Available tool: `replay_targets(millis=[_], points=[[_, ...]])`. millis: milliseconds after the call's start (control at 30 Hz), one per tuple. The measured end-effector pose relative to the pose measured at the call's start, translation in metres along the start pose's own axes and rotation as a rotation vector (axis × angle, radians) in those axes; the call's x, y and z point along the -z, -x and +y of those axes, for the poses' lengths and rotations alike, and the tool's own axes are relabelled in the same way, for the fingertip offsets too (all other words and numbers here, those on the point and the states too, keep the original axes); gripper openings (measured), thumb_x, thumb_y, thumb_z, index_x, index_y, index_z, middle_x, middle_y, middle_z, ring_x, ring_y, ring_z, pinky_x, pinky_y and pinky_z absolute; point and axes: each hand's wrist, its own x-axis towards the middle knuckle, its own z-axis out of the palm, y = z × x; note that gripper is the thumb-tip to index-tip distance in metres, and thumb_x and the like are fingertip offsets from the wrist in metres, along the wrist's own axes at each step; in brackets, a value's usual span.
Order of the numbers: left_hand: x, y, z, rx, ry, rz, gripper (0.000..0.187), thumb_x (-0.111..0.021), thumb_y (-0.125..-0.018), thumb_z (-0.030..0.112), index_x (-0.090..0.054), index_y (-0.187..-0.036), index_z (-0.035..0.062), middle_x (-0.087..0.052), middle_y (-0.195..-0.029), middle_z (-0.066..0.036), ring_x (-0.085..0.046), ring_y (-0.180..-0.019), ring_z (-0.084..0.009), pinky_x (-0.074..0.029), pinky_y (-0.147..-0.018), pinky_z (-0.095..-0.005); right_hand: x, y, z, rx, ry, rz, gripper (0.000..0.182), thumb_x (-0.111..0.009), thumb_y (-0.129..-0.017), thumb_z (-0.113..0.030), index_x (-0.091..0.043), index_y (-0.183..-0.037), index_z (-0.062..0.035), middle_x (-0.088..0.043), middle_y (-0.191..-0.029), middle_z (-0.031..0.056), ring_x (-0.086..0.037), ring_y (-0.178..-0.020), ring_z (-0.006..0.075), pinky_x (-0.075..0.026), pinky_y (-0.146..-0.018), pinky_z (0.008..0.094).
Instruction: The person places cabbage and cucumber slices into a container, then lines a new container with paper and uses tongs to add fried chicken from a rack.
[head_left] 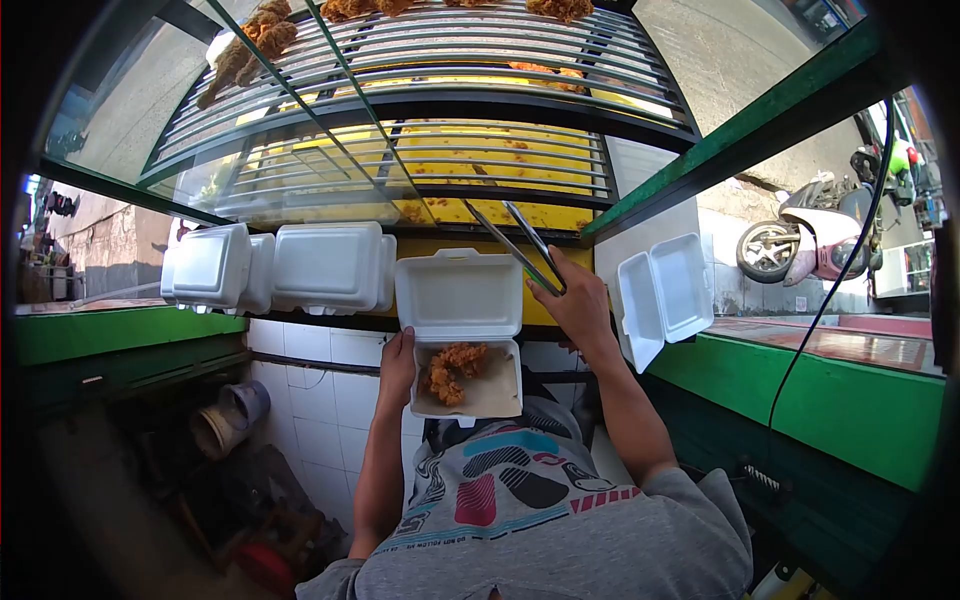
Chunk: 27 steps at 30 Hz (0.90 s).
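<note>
An open white foam box (459,295) is held at its left side by my left hand (398,362), its lid tilted back. Inside the lower half, on brown paper, lies fried chicken (453,372). My right hand (575,299) grips metal tongs (528,245) with a green part near the fingers. The tongs point up and left toward the rack, their tips apart, with nothing visible between them. To the right of my right hand stands another open foam box (667,290).
Closed foam boxes (327,262) are stacked at the left. Above is a slatted rack (480,150) over a yellow tray, with more fried chicken (558,9) at the top. Glass panes and a green frame (740,130) border it. A black cable hangs at the right; a motorbike (815,235) stands outside.
</note>
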Motion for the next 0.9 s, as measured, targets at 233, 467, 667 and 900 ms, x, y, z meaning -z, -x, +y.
replay_targets(millis=[233, 467, 667, 900], points=[[0.000, -0.009, -0.003, -0.020, 0.076, -0.041, 0.041, -0.040, -0.103, 0.029, -0.060, -0.107, -0.0066, -0.065, -0.096, -0.012, -0.057, -0.087, -0.0148, -0.044, -0.083, -0.0298, -0.042, -0.058, -0.004, -0.059, 0.057, 0.000, 0.061, -0.075, -0.078, -0.035, -0.057, -0.123, 0.0027, -0.063, -0.103, 0.0210, -0.063, -0.094, 0.0349, -0.051, -0.083, 0.0409], [0.001, -0.018, -0.012, -0.075, 0.019, -0.078, 0.042, -0.040, -0.103, 0.029, -0.060, -0.106, -0.0079, -0.065, -0.096, -0.013, -0.056, -0.089, -0.0156, -0.043, -0.085, -0.0302, -0.081, -0.119, 0.019, 0.181, 0.339, 0.239, 0.063, -0.071, -0.077, -0.044, -0.058, -0.123, -0.0026, -0.052, -0.123, 0.0182, -0.050, -0.115, 0.0341, -0.040, -0.099, 0.0455], [-0.005, -0.013, -0.001, -0.074, 0.053, -0.117, 0.043, -0.040, -0.103, 0.029, -0.060, -0.105, -0.0087, -0.064, -0.095, -0.012, -0.054, -0.088, -0.0142, -0.042, -0.085, -0.0288, -0.072, -0.129, 0.024, 0.146, 0.292, 0.252, 0.056, -0.072, -0.078, -0.040, -0.059, -0.120, -0.0055, -0.056, -0.121, 0.0157, -0.048, -0.117, 0.0339, -0.034, -0.101, 0.0498], [-0.013, -0.025, 0.005, -0.102, 0.041, -0.133, 0.043, -0.042, -0.103, 0.030, -0.059, -0.102, -0.0083, -0.063, -0.093, -0.011, -0.052, -0.086, -0.0142, -0.042, -0.083, -0.0297, -0.039, -0.023, -0.006, -0.016, -0.557, 0.276, 0.034, -0.054, -0.097, -0.023, -0.058, -0.121, 0.0003, -0.066, -0.104, 0.0169, -0.065, -0.097, 0.0239, -0.046, -0.091, 0.0330]])
